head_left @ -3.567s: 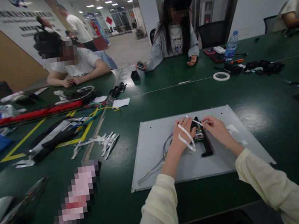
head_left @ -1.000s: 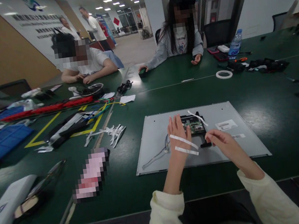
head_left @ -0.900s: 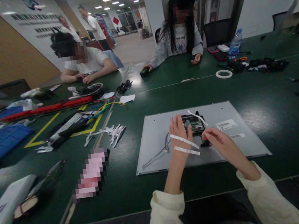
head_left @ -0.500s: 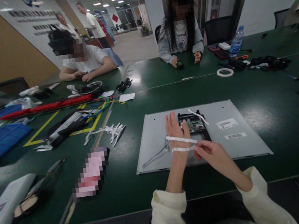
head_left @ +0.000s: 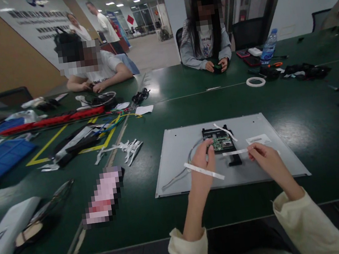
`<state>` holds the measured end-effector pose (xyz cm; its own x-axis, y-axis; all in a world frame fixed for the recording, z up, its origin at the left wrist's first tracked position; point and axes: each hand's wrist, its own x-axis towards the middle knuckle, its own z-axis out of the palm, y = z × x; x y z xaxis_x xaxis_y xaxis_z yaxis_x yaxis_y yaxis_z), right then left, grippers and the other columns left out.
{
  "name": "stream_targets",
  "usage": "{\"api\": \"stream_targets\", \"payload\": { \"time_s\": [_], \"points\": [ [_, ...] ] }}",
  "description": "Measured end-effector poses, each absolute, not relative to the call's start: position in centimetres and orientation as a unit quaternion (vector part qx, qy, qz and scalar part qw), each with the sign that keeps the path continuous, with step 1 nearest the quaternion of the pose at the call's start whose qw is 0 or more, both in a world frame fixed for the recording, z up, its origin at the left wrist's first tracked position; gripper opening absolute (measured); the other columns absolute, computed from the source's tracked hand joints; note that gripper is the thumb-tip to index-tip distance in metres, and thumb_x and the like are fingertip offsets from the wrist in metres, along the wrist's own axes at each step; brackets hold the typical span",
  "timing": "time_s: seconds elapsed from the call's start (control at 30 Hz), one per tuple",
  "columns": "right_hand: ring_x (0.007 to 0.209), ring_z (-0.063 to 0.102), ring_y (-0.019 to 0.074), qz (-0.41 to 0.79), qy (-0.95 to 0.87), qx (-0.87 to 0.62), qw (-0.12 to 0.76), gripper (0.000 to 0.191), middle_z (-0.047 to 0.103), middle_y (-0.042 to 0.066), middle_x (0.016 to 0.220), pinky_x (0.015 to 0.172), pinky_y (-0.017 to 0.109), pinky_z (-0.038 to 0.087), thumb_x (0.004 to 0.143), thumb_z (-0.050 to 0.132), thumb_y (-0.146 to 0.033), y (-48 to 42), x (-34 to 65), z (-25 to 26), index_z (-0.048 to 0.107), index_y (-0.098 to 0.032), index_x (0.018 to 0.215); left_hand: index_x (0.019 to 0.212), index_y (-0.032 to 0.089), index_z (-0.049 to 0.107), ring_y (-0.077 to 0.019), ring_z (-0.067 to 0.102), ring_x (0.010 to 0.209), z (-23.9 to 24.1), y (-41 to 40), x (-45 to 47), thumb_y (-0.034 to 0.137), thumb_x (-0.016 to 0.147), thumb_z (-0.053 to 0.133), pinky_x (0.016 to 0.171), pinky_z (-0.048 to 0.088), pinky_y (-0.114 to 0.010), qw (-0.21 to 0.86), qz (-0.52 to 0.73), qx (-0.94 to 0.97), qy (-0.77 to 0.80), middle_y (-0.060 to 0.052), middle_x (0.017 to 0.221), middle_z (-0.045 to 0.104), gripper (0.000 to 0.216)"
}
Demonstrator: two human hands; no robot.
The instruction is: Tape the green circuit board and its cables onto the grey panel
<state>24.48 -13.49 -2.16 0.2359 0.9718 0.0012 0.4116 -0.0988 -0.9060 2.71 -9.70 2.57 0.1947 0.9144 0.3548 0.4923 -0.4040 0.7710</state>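
My right hand (head_left: 266, 160) pinches one end of a short white tape strip (head_left: 234, 152), whose other end points left over a black frame (head_left: 234, 161). My left hand (head_left: 202, 164) is open with fingers loosely bent, beside the green circuit board (head_left: 221, 143) in that frame. Across the back of the left hand lies a second white strip (head_left: 205, 171). Another strip (head_left: 224, 132) hangs on the frame's top edge. Beneath all of this is a flat grey metal panel (head_left: 172, 151), and thin cables (head_left: 176, 178) run over its left part.
Left of the panel are a pile of white strips (head_left: 132, 150), a phone (head_left: 105, 196), scissors (head_left: 54, 200) and a blue basket (head_left: 3, 159). A white tape roll (head_left: 255, 82) and water bottle (head_left: 269, 47) stand farther right. Two people sit across the green table (head_left: 178, 96).
My right hand has moved right, drawing one strip away from my left wrist. My left hand has bent its fingers and tilted beside the board. The person opposite has brought both hands together.
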Motion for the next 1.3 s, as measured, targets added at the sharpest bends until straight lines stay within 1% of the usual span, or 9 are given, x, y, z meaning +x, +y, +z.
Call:
{"api": "stream_targets", "payload": {
  "time_s": [0.1, 0.27, 0.43, 0.57, 0.87, 1.03, 1.17, 1.23, 1.3],
  "points": [
    [0.064, 0.056, 0.0157, 0.284, -0.544, -0.691, 0.383, 0.033, 0.060, 0.001, 0.066, 0.063, 0.026, 0.038, 0.086, 0.045, -0.047, -13.2, 24.7, -2.8, 0.059, -0.019, 0.075, 0.119, 0.017, 0.054, -0.0197, 0.057, 0.113, 2.0, -12.1, 4.3, 0.025, 0.096, 0.038, 0.099, 0.046, -0.037, 0.224, 0.374, 0.777, 0.454, -0.009, 0.120, 0.062, 0.030],
    [0.057, 0.052, 0.0142, 0.206, -0.583, -0.719, 0.318, 0.034, 0.058, 0.000, 0.061, 0.058, 0.025, 0.032, 0.088, 0.041, -0.046, -13.1, 24.2, -2.6, 0.058, -0.020, 0.073, 0.127, 0.013, 0.047, -0.0220, 0.048, 0.126, 0.3, -14.1, 6.5, 0.020, 0.094, 0.038, 0.105, 0.040, -0.043, 0.157, 0.316, 0.819, 0.453, -0.013, 0.128, 0.057, 0.035],
    [0.057, 0.052, 0.0141, 0.154, -0.599, -0.734, 0.281, 0.031, 0.058, 0.001, 0.061, 0.056, 0.024, 0.028, 0.089, 0.041, -0.042, -13.1, 23.8, -2.5, 0.055, -0.020, 0.072, 0.131, 0.012, 0.042, -0.0237, 0.046, 0.128, -1.0, -14.7, 7.4, 0.021, 0.094, 0.037, 0.107, 0.037, -0.050, 0.125, 0.254, 0.833, 0.475, -0.015, 0.134, 0.052, 0.039],
    [0.057, 0.051, 0.0142, 0.105, -0.603, -0.754, 0.238, 0.028, 0.060, 0.002, 0.063, 0.054, 0.025, 0.025, 0.090, 0.043, -0.039, -13.2, 23.4, -2.3, 0.053, -0.021, 0.071, 0.134, 0.011, 0.040, -0.0239, 0.043, 0.130, -1.5, -15.2, 7.6, 0.023, 0.094, 0.037, 0.109, 0.032, -0.052, 0.104, 0.231, 0.835, 0.488, -0.015, 0.136, 0.050, 0.042],
    [0.061, 0.055, 0.0156, 0.014, -0.599, -0.788, 0.143, 0.028, 0.061, 0.004, 0.071, 0.051, 0.026, 0.022, 0.088, 0.050, -0.044, -13.4, 22.2, -1.9, 0.050, -0.021, 0.073, 0.134, 0.012, 0.040, -0.0238, 0.041, 0.132, -1.7, -15.2, 7.5, 0.027, 0.094, 0.039, 0.110, 0.029, -0.053, 0.130, 0.238, 0.826, 0.494, -0.014, 0.137, 0.050, 0.042],
    [0.070, 0.058, 0.0177, -0.014, -0.589, -0.796, 0.137, 0.022, 0.061, 0.006, 0.085, 0.052, 0.026, 0.025, 0.088, 0.052, -0.041, -13.7, 22.6, -2.3, 0.050, -0.020, 0.089, 0.134, 0.014, 0.040, -0.0229, 0.041, 0.132, -1.3, -15.2, 7.5, 0.027, 0.095, 0.038, 0.111, 0.026, -0.053, 0.152, 0.232, 0.819, 0.501, -0.013, 0.137, 0.050, 0.041],
    [0.070, 0.057, 0.0172, -0.004, -0.578, -0.802, 0.150, 0.019, 0.060, 0.006, 0.088, 0.052, 0.026, 0.026, 0.089, 0.050, -0.036, -13.9, 23.0, -2.7, 0.049, -0.019, 0.097, 0.133, 0.014, 0.040, -0.0246, 0.042, 0.131, -1.2, -15.3, 7.5, 0.027, 0.094, 0.039, 0.110, 0.024, -0.057, 0.149, 0.233, 0.816, 0.508, -0.013, 0.136, 0.052, 0.041],
    [0.069, 0.056, 0.0166, 0.005, -0.579, -0.797, 0.170, 0.016, 0.060, 0.005, 0.089, 0.052, 0.026, 0.028, 0.089, 0.048, -0.033, -14.0, 23.2, -2.6, 0.050, -0.020, 0.098, 0.133, 0.015, 0.040, -0.0249, 0.043, 0.130, -1.1, -15.3, 7.5, 0.027, 0.094, 0.040, 0.110, 0.023, -0.058, 0.149, 0.236, 0.815, 0.508, -0.013, 0.136, 0.052, 0.040],
    [0.070, 0.056, 0.0167, 0.030, -0.586, -0.778, 0.222, 0.015, 0.060, 0.005, 0.088, 0.055, 0.026, 0.032, 0.088, 0.047, -0.030, -14.2, 23.3, -2.3, 0.052, -0.019, 0.098, 0.132, 0.015, 0.041, -0.0248, 0.043, 0.130, -0.9, -15.3, 7.4, 0.027, 0.094, 0.040, 0.110, 0.023, -0.058, 0.155, 0.237, 0.814, 0.507, -0.013, 0.135, 0.052, 0.040]
  ]
}}
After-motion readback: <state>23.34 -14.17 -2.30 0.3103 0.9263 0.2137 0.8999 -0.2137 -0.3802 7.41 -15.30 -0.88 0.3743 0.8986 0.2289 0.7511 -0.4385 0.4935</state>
